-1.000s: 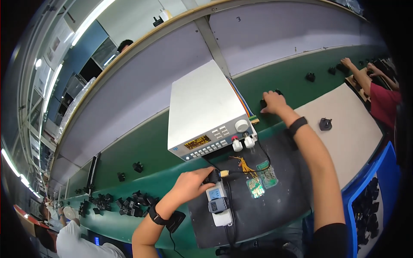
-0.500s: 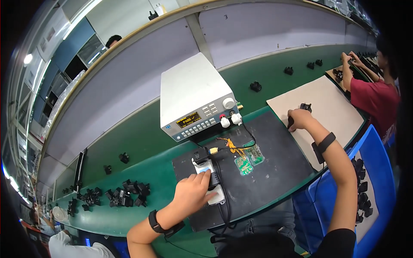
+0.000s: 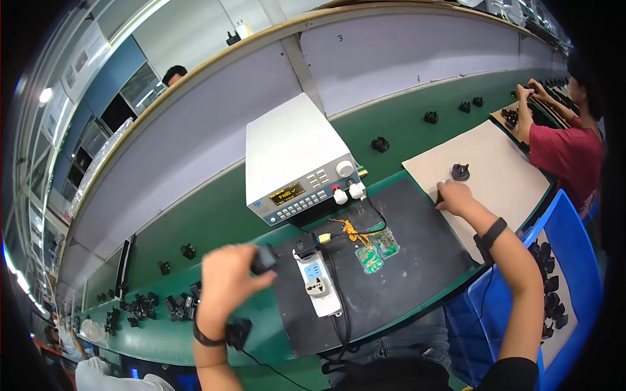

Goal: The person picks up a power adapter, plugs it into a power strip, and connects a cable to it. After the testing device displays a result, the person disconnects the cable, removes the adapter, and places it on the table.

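Note:
A blurred black power adapter [image 3: 264, 260] is pinched in my left hand [image 3: 227, 277], raised over the left edge of the black mat [image 3: 404, 274]. Just right of it lies a white power strip [image 3: 328, 304] with a round white socket adapter [image 3: 315, 287] on it. At the strip's far end sits another black adapter [image 3: 305, 246], joined to a yellow connector [image 3: 324, 238]. My right hand [image 3: 458, 198] rests at the left side of a cardboard sheet [image 3: 502, 153]. Its fingers are closed on a dark, mostly hidden piece. Beyond them stands a black plug adapter [image 3: 460, 172], prongs up.
A white bench tester [image 3: 293, 150] with a lit screen stands behind the mat. Green circuit boards [image 3: 370, 259] with orange wires lie on it. Black adapters [image 3: 140, 305] are heaped at left. A blue bin [image 3: 574, 260] is at right, with a co-worker in red [image 3: 564, 153] beyond.
My left hand has lifted a black adapter off the power strip and swung left with it, uncovering the round socket adapter. My right hand has shifted slightly nearer on the cardboard.

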Action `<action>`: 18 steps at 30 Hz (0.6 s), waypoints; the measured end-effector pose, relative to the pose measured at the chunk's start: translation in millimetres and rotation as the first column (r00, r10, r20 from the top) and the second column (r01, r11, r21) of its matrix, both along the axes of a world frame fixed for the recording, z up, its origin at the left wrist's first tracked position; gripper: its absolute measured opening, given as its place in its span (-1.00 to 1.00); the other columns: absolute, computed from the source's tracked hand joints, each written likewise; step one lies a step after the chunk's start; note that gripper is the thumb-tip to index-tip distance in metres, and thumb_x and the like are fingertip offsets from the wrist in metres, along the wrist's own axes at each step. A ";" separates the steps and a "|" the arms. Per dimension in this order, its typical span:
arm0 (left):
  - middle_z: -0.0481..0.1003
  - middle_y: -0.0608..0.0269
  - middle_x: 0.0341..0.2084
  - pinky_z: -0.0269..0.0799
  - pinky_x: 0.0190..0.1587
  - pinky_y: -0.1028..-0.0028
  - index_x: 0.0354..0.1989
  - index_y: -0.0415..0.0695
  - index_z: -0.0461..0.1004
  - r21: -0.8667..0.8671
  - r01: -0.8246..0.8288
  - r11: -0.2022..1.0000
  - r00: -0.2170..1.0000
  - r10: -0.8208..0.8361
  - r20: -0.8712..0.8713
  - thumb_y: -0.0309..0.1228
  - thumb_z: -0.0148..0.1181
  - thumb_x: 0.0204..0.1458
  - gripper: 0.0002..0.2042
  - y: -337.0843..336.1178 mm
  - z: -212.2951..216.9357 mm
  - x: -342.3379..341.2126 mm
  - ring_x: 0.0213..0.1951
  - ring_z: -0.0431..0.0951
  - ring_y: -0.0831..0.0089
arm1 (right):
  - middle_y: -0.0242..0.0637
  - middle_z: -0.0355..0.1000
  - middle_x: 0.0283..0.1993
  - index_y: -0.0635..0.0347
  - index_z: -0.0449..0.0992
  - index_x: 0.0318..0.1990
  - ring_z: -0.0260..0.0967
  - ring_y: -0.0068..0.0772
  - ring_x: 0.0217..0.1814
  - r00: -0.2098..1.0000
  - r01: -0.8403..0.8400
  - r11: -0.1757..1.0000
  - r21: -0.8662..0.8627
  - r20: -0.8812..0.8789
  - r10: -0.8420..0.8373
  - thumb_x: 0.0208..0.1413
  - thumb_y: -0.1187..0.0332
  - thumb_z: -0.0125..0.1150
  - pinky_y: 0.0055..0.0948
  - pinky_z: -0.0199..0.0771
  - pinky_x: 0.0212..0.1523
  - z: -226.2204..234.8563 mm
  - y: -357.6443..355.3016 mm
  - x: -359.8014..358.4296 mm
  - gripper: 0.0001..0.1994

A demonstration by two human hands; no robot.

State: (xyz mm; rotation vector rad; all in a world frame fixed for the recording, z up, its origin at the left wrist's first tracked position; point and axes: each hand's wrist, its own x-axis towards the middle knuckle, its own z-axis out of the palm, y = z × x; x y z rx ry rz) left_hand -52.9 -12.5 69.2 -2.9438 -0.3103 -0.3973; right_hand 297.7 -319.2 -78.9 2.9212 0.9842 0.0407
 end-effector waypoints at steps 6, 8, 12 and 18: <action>0.54 0.05 -0.53 0.46 -0.36 0.24 -0.48 -0.16 0.55 0.063 -0.366 0.928 0.930 0.364 0.037 -0.09 0.43 -0.43 -0.59 198.1 -92.1 11.0 -0.38 0.56 0.12 | -0.05 0.38 -0.11 0.21 0.32 -0.01 0.37 -0.11 -0.04 0.977 -0.193 0.928 0.318 -0.020 0.210 -0.07 0.24 0.31 -0.21 0.43 -0.17 58.7 23.4 -92.1 -0.52; 0.54 0.05 -0.49 0.46 -0.34 0.25 -0.41 -0.14 0.56 -0.016 -0.391 0.920 0.920 0.390 -0.019 -0.06 0.44 -0.43 -0.55 221.3 -123.2 16.0 -0.35 0.56 0.12 | -0.10 0.39 -0.10 0.23 0.28 0.09 0.37 -0.17 -0.03 0.840 -0.329 0.745 0.581 -0.181 0.512 0.02 0.23 0.25 -0.26 0.40 -0.09 64.1 34.9 -124.9 -0.49; 0.56 0.07 -0.42 0.47 -0.30 0.25 -0.25 -0.14 0.55 -0.014 -0.336 0.942 0.938 0.336 0.090 -0.10 0.38 -0.25 -0.56 209.7 -127.6 6.4 -0.31 0.56 0.13 | -0.25 0.37 -0.02 0.23 0.21 0.19 0.35 -0.38 0.04 0.080 0.354 0.621 0.699 -0.685 0.725 0.25 0.22 0.00 -0.33 0.32 0.13 65.5 61.9 -171.4 -0.56; 0.48 0.11 -0.09 0.42 -0.09 0.34 0.06 -0.18 0.38 -0.164 0.412 0.896 0.885 -0.351 0.307 -0.28 0.44 -0.33 -0.34 -2.1 -41.8 -8.1 -0.10 0.49 0.18 | -0.09 0.24 0.18 0.26 0.12 0.24 0.22 -0.22 0.25 -0.406 0.572 0.629 0.527 -0.484 0.775 0.32 0.18 -0.20 -0.21 0.24 0.25 32.7 106.7 -186.5 -0.55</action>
